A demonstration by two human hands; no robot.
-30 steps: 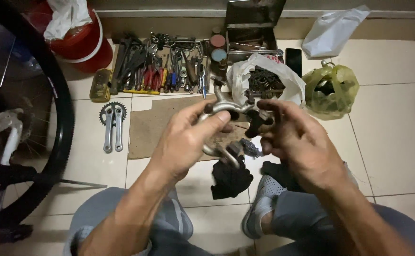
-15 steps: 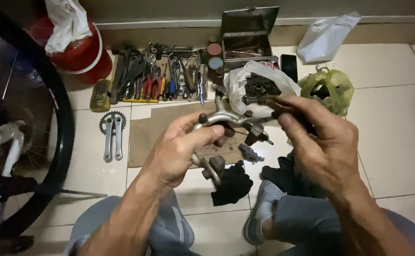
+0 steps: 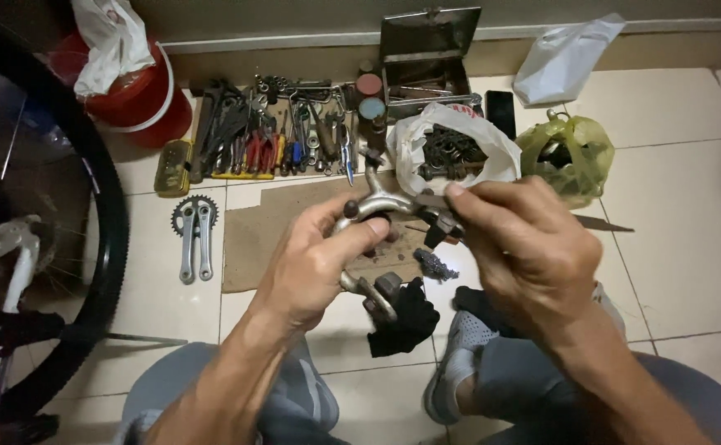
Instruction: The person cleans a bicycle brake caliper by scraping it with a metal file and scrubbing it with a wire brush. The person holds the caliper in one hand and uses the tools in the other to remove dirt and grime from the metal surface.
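The person sits on the tiled floor with knees apart, holding a bicycle caliper brake [image 3: 377,206] up between both hands, just above the piece of cardboard [image 3: 261,239] that serves as a work mat. The left hand [image 3: 319,264] is wrapped firmly around the curved silver arms, thumb pressed on top, which steadies the part; the right hand [image 3: 525,247] pinches the dark fitting at the brake's upper end between fingertips, as one would to turn or seat a small piece. The metal is dull, scuffed aluminium with a rubber pad block hanging at the lower arm. A black rag [image 3: 406,325] lies under it, likely for grease. Tools are laid out within reach in a row along the wall: pliers and wrenches [image 3: 270,140], an open metal box [image 3: 426,49], a white bag of dark hardware [image 3: 451,152]. A toothed crankset [image 3: 194,235] rests flat on the tile, and a knobbly bicycle tyre [image 3: 105,222] curves along the left.
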